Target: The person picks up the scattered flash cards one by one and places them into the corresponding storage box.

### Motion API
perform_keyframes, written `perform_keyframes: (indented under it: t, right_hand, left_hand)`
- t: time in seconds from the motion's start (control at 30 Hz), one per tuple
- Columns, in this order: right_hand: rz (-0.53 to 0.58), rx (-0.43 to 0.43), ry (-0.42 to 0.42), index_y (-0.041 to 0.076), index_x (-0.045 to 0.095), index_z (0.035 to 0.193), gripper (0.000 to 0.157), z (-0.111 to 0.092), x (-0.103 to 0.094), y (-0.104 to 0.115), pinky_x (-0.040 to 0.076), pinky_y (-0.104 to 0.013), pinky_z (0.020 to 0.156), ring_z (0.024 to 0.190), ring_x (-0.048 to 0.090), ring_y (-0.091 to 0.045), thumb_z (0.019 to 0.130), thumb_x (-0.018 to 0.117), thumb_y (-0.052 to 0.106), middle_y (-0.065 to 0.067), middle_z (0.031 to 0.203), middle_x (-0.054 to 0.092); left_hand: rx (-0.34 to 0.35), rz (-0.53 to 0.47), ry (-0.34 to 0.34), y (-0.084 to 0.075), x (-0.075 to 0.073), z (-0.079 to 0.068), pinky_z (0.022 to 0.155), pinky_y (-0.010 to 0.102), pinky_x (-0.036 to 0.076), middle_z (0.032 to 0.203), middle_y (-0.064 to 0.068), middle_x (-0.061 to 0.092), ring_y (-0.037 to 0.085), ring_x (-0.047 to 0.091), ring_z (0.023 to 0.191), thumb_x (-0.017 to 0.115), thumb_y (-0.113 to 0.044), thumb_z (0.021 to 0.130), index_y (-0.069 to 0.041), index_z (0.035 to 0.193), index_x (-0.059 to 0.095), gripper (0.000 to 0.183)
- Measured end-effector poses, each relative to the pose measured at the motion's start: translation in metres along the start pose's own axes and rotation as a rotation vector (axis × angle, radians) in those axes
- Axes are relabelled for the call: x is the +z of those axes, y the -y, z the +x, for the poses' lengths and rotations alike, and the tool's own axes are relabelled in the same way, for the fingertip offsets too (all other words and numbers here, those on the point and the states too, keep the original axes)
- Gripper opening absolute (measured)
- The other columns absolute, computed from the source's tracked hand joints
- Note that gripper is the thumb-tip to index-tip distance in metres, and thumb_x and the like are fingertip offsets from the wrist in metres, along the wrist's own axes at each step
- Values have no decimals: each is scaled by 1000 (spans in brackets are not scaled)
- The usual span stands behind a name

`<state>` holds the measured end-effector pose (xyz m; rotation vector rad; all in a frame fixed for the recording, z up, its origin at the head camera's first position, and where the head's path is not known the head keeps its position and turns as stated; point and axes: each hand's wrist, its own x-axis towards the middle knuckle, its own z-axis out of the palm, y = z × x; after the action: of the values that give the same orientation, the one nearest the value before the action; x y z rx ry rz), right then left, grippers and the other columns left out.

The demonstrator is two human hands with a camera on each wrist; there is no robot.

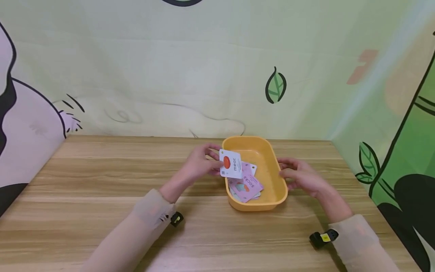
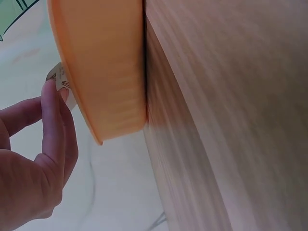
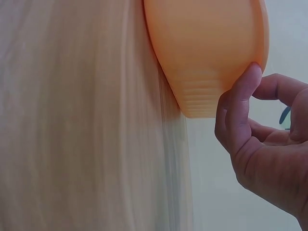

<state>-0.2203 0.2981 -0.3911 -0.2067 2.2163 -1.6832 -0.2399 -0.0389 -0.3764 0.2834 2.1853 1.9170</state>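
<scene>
My left hand (image 1: 200, 162) pinches a white card (image 1: 231, 164) printed "meat" with a red picture, holding it over the left rim of a yellow plastic bin (image 1: 276, 192). From the left wrist view, the card (image 2: 57, 74) shows only as a small edge between thumb and fingers, partly behind the bin wall (image 2: 101, 72). Inside the bin lie several cards, a purple "socks" card (image 1: 249, 186) on top. At the bin's right side, my right hand (image 1: 300, 175) touches the rim with loosely bent fingers; its thumb (image 3: 248, 82) lies against the outer wall in the right wrist view.
The bin stands on a wood-grain table (image 1: 112, 177) close to its back edge. Behind the table hangs a pale green printed backdrop (image 1: 217, 68), which continues along the right side. Black wrist devices are worn on both sleeves.
</scene>
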Motion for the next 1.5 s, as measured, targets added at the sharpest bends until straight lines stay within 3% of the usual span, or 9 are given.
perform_keyframes:
  t: [0.23,0.37,0.53,0.8,1.07,1.33,1.5]
  right_hand:
    - [1,-12,4,-13,30,152,64,5,7,1,60,-31,64,89,64,-19,96,58,3,-30,132,46]
    - [9,-12,3,-13,30,152,64,4,8,1,60,-30,63,89,64,-19,96,58,2,-30,132,45]
    - [11,-9,6,-12,30,152,63,4,8,1,60,-31,65,90,65,-19,97,58,3,-30,132,46]
    - [7,-6,6,-11,31,153,64,4,7,1,61,-32,65,90,65,-20,98,59,4,-29,130,47]
    - [12,-15,14,-11,30,153,64,4,7,0,60,-31,64,90,64,-20,98,58,3,-30,129,47]
    - [4,-22,25,-11,30,153,63,4,6,-1,61,-33,67,93,65,-21,99,58,4,-30,131,48]
    - [-40,-16,36,-10,32,153,62,1,-1,-3,62,-40,75,101,65,-25,103,60,13,-30,134,49]
  left_hand:
    - [0,62,4,-2,1,0,68,46,63,99,17,57,22,64,62,74,9,87,5,131,56,48]
    - [17,154,17,0,0,0,64,42,62,94,14,57,23,61,61,76,2,88,5,130,59,45]
    - [32,289,26,2,-1,2,55,32,53,90,11,61,20,56,60,77,-9,91,3,129,64,42]
    - [67,339,11,6,-4,2,52,25,43,92,10,61,14,50,61,75,-13,92,1,125,68,36]
    - [125,465,57,6,-3,0,60,27,47,94,7,65,20,56,79,71,-17,95,-5,115,75,24]
    - [138,484,78,4,-2,-3,61,28,49,96,9,65,22,58,79,70,-17,97,-4,122,71,28]
    - [162,470,71,9,-11,-5,64,31,52,97,10,65,23,60,81,70,-17,98,-5,129,64,34]
